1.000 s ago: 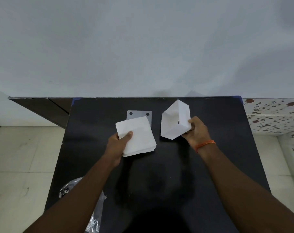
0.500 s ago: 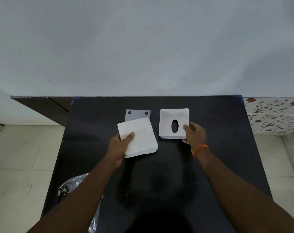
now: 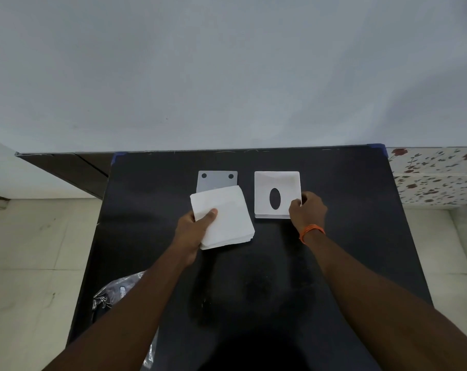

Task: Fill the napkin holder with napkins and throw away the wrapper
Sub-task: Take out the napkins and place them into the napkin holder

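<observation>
Toward the far edge of the black surface (image 3: 347,236), the white napkin holder (image 3: 277,194) lies flat with its open side up, an oval slot in its floor, and the right hand (image 3: 307,211) pinches its near right corner between thumb and fingers. Just left of it, the left hand (image 3: 192,231) grips a stack of white napkins (image 3: 223,216), thumb on top, overlapping a grey plate (image 3: 217,180) with two holes. A clear plastic wrapper (image 3: 112,295) sits at the surface's near left edge.
</observation>
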